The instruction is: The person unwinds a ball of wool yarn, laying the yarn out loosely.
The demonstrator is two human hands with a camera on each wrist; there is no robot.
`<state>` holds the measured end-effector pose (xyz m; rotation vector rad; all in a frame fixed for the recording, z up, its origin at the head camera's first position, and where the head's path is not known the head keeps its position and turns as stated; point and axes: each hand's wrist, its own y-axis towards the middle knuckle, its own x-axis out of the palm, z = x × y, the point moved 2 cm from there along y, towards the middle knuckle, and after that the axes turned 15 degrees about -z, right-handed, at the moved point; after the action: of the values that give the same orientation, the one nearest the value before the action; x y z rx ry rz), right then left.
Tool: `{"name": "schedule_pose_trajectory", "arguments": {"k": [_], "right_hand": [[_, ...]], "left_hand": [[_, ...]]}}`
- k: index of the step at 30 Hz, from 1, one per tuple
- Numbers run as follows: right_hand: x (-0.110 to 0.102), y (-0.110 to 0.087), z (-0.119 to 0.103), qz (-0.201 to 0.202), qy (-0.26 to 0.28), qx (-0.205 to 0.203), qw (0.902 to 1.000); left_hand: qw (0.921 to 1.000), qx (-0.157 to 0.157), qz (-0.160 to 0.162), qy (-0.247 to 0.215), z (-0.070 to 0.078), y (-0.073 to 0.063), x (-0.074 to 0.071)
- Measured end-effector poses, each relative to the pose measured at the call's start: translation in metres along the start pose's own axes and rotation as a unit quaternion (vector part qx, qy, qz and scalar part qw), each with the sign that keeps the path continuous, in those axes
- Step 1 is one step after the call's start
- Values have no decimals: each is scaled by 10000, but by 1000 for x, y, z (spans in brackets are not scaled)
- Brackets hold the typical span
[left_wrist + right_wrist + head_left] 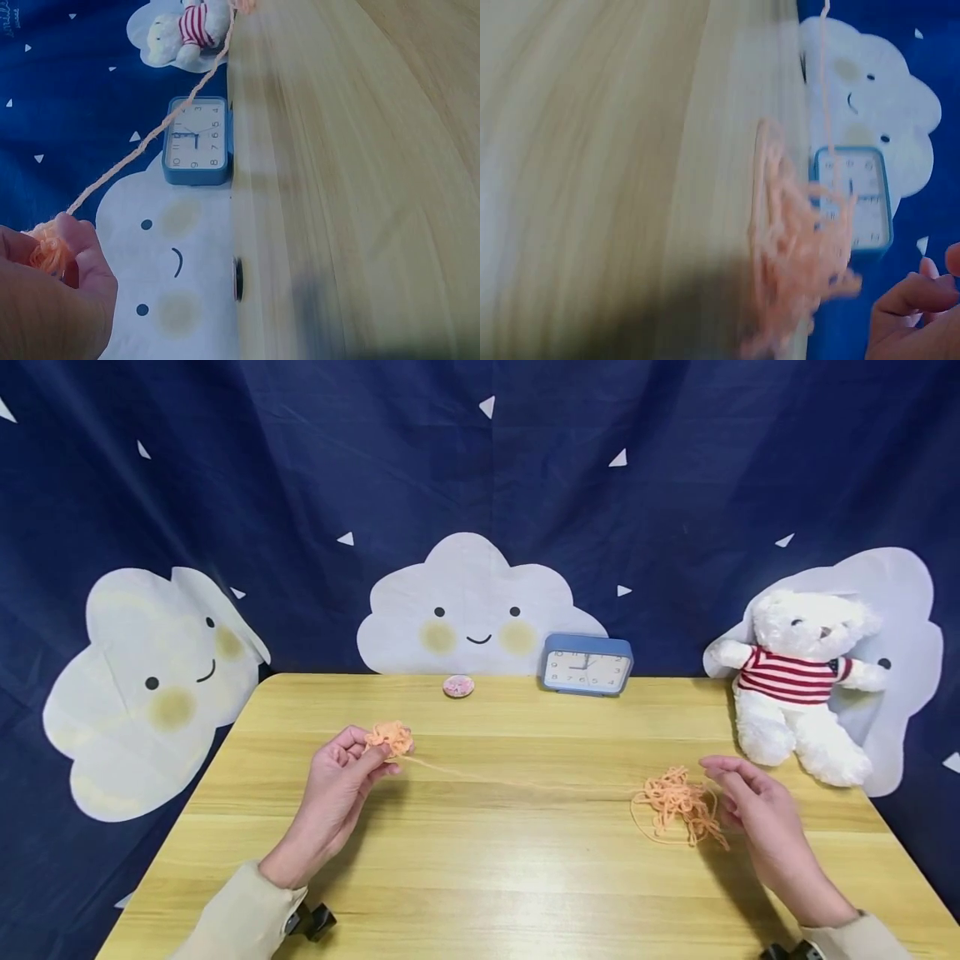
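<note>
My left hand [341,781] pinches a small wound bundle of peach-orange yarn [390,739] between thumb and fingers above the table's left side. From it a single strand [154,135] runs across to a loose yarn tangle [675,802] on the right. Beside that tangle is my right hand [761,814], fingers loosely bent. In the right wrist view the tangle is blurred and apart from the right hand [915,307], which shows no yarn in its fingers. Whether the tangle touches the tabletop, I cannot tell.
A blue clock [587,665] and a small round pink object [458,686] stand along the wooden table's [480,877] back edge. At the back right sits a white teddy bear [802,685] in a striped shirt. Behind hangs a dark blue curtain [300,485] with clouds.
</note>
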<state>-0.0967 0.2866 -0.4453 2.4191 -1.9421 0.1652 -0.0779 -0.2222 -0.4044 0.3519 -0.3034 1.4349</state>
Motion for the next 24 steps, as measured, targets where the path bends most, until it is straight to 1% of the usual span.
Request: {"name": "schedule_pose_trajectory", "arguments": {"k": [2,5,8,11,14,17,20,24], "right_hand": [[12,3,-1,-50,127,-108,9998],[31,7,-2,-257,153,-106,9995],[53,11,-4,-636,63,3,9980],[76,18,-3,-1084,-188,251,9936],[101,28,1,-1574,-503,542,9848],[124,36,6,-2142,-731,747,9712],[145,42,11,-2660,-756,736,9582],[171,50,15,-3198,-469,517,9449]], "left_hand": [[9999,-75,52,52,0,0,1],[9997,-135,100,156,0,0,3],[9994,-159,109,277,-1,0,5],[9988,-178,126,435,-1,1,6],[9982,-183,151,551,-1,2,8],[9977,-178,145,635,-1,2,10],[9975,-179,91,685,-1,2,12],[9973,-160,42,720,-1,2,13]]}}
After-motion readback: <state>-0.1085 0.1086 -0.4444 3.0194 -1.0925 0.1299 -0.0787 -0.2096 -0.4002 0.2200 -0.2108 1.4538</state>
